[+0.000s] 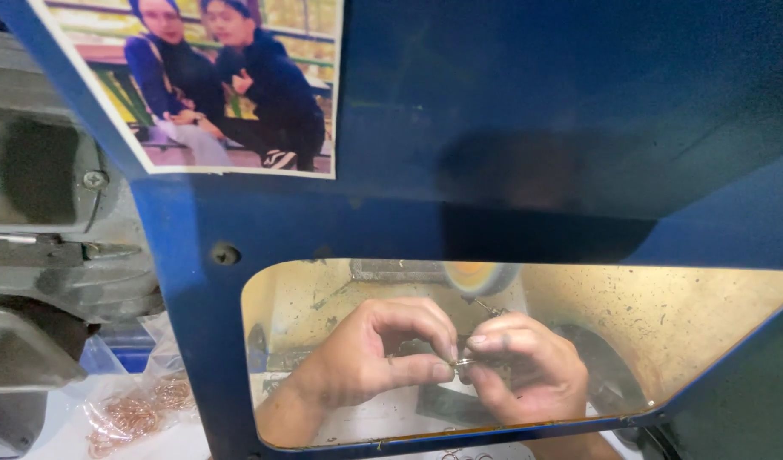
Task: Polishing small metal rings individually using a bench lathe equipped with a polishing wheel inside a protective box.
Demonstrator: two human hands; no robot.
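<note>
Through a dusty window in a blue metal guard [510, 128] I see both my hands. My left hand [370, 353] pinches a small metal piece [464, 363] between thumb and fingertips. My right hand [523, 366] grips the same small piece from the other side, fingers curled. Just above the hands sits a round buffing wheel [479, 276], yellowish and partly hidden by the guard's edge. The piece is tiny and mostly covered by my fingers.
A photo print of two seated people [212, 81] is stuck on the guard's upper left. A grey motor housing [42, 213] stands at the left. Below it lies a clear plastic bag of copper-coloured rings [140, 413].
</note>
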